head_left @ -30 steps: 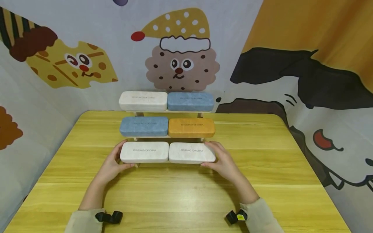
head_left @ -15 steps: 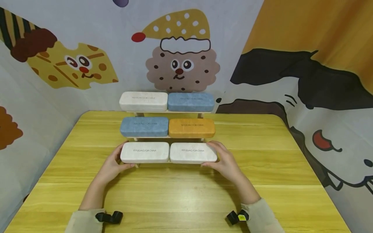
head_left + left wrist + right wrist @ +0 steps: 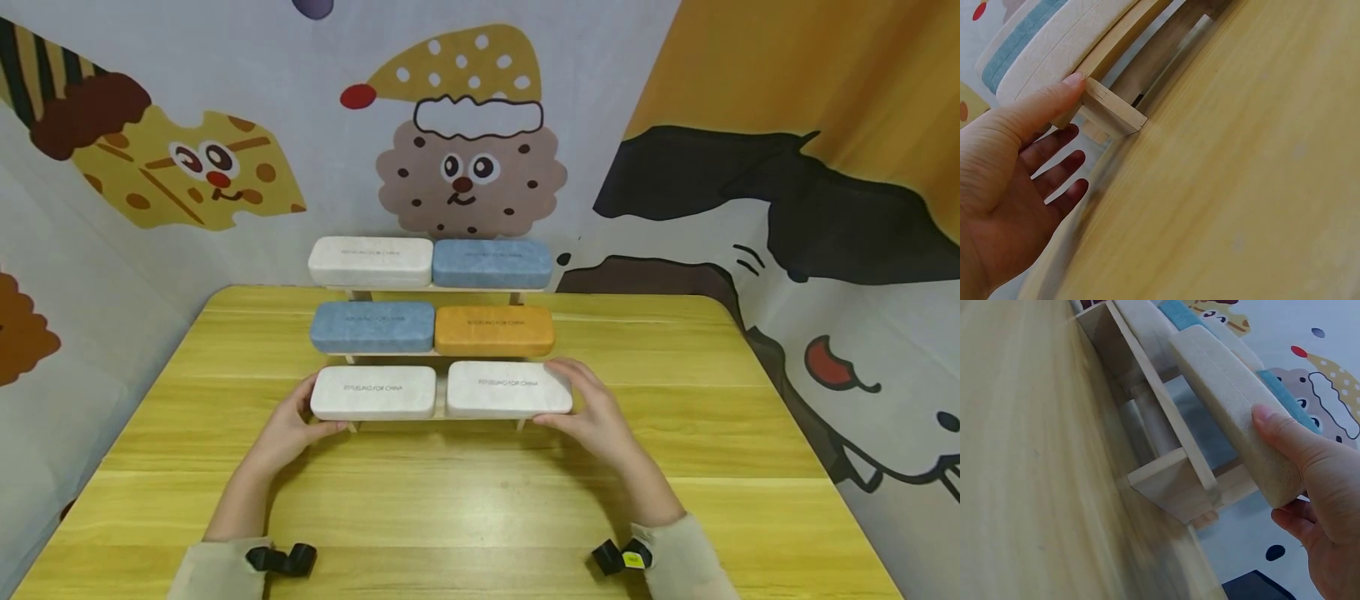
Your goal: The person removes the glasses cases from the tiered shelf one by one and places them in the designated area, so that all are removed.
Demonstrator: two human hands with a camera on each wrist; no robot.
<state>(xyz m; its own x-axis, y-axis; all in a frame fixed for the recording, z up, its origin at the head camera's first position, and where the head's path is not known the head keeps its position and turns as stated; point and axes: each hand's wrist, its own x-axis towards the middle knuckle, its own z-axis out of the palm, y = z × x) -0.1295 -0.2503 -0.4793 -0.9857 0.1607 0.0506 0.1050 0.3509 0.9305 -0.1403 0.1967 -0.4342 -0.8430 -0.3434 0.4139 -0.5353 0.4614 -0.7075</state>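
Observation:
My right hand (image 3: pixel 596 417) pinches the right end of a white glasses case (image 3: pixel 504 396) printed with small lettering. In the right wrist view this case (image 3: pixel 1229 403) is raised off the front shelf of a stepped wooden rack (image 3: pixel 1172 425), thumb on its front and fingers behind. A second white glasses case (image 3: pixel 372 398) lies on the left of that shelf. My left hand (image 3: pixel 285 421) holds the rack's left end beside it; in the left wrist view the thumb lies on the wooden edge (image 3: pixel 1113 103), while several fingers hang free.
Behind, the middle shelf bears a blue case (image 3: pixel 372 333) and an orange case (image 3: pixel 493 337). On the top shelf lie a white case (image 3: pixel 370 268) and a blue case (image 3: pixel 492 271). Past the wooden table (image 3: pixel 450 508) hangs a cartoon-printed cloth (image 3: pixel 322 150).
My right hand has drawn the right white glasses case to the right and up, opening a gap between the two front cases. The left hand stays in place.

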